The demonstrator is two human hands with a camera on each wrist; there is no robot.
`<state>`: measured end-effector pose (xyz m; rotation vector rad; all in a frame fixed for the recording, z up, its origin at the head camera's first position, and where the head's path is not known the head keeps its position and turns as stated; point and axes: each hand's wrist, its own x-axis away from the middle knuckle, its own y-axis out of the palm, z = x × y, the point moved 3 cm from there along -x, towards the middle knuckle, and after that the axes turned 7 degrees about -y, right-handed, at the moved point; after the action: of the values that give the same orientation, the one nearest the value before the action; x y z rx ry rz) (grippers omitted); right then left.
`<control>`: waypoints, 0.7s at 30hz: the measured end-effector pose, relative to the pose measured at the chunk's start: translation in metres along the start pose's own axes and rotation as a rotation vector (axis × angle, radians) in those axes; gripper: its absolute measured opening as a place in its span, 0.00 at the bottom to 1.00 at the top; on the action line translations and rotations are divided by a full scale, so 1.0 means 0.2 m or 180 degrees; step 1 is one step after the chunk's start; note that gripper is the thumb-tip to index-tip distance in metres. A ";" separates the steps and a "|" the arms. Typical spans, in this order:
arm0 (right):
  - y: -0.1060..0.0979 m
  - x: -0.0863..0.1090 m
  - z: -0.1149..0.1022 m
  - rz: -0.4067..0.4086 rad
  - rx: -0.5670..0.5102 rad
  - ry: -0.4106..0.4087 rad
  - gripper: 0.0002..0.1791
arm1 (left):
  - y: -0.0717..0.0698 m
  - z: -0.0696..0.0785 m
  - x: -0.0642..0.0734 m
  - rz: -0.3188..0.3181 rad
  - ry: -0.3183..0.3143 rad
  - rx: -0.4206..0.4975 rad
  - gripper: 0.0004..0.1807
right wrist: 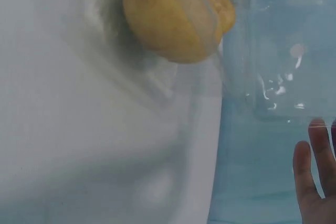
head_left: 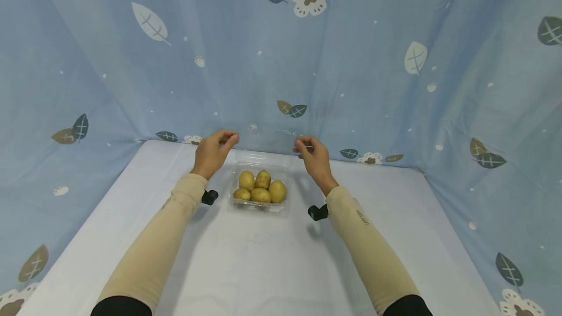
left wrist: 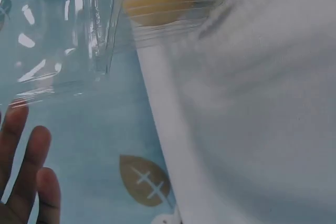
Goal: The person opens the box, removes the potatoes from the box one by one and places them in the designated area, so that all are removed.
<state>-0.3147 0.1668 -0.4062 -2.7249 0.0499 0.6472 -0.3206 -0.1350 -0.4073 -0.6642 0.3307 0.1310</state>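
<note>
Pinching the clear lid (head_left: 269, 138) in mid-frame, the left hand (head_left: 214, 153) and right hand (head_left: 314, 158) needed (I judged remotely) even, matched movement.

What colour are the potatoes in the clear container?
The potatoes are yellowish-brown; the head view shows them best.

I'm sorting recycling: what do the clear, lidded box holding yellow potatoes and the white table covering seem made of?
Clear, lidded box: probably thin, glossy plastic, being see-through with ridged edges and glints. White table covering: perhaps matte fabric; soft wrinkles suggest it.
</note>
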 end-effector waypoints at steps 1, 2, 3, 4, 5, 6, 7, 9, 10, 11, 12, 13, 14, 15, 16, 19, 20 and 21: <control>0.00 0.00 0.01 0.0004 -0.0021 0.0050 0.15 | 0.01 -0.01 0.00 -0.0038 -0.0027 -0.0007 0.16; 0.00 0.00 0.01 -0.0001 -0.0050 0.0086 0.16 | 0.02 -0.01 -0.01 -0.0079 -0.0059 -0.0021 0.15; 0.00 0.00 0.02 -0.0033 -0.0055 0.0121 0.16 | 0.02 -0.02 -0.01 -0.0127 -0.0098 -0.0037 0.15; 0.00 -0.01 0.03 -0.0086 -0.0042 0.0167 0.17 | 0.03 -0.03 -0.01 -0.0180 -0.0146 -0.0059 0.15; 0.01 -0.01 0.04 -0.0150 -0.0038 0.0216 0.17 | 0.04 -0.04 -0.02 -0.0247 -0.0206 -0.0078 0.15; 0.01 0.00 0.05 -0.0226 -0.0023 0.0281 0.18 | 0.05 -0.05 -0.02 -0.0325 -0.0278 -0.0096 0.16; 0.02 0.00 0.06 -0.0320 0.0002 0.0353 0.18 | 0.05 -0.06 -0.02 -0.0401 -0.0359 -0.0125 0.17; 0.04 0.01 0.08 -0.0507 0.0053 0.0529 0.19 | 0.07 -0.09 -0.01 -0.0548 -0.0526 -0.0158 0.18; 0.05 0.02 0.10 -0.0579 0.0073 0.0612 0.19 | 0.08 -0.10 -0.01 -0.0617 -0.0605 -0.0164 0.18; 0.05 0.02 0.11 -0.0633 0.0082 0.0688 0.19 | 0.09 -0.11 -0.01 -0.0682 -0.0673 -0.0168 0.18; 0.06 0.03 0.13 -0.0676 0.0099 0.0767 0.20 | 0.10 -0.12 0.00 -0.0736 -0.0724 -0.0173 0.18; 0.06 0.04 0.14 -0.0700 0.0118 0.0824 0.19 | 0.11 -0.13 0.00 -0.0777 -0.0757 -0.0177 0.17; 0.07 0.04 0.16 -0.0709 0.0132 0.0864 0.19 | 0.11 -0.13 0.00 -0.0814 -0.0784 -0.0171 0.17; 0.07 0.05 0.17 -0.0706 0.0151 0.0893 0.19 | 0.12 -0.14 0.00 -0.0845 -0.0804 -0.0177 0.17; 0.07 0.05 0.17 -0.0698 0.0170 0.0903 0.19 | 0.12 -0.14 0.00 -0.0866 -0.0820 -0.0182 0.17; 0.08 0.06 0.18 -0.0651 0.0226 0.0903 0.19 | 0.14 -0.14 0.00 -0.0900 -0.0854 -0.0278 0.17; 0.08 0.05 0.18 -0.0637 0.0245 0.0898 0.19 | 0.14 -0.14 0.00 -0.0907 -0.0870 -0.0315 0.18; 0.08 0.05 0.18 -0.0623 0.0265 0.0896 0.18 | 0.14 -0.14 0.00 -0.0913 -0.0888 -0.0354 0.18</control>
<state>-0.3227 0.1641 -0.4467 -2.6753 -0.1181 0.2005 -0.3334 -0.1309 -0.4441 -0.7857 -0.0421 -0.0328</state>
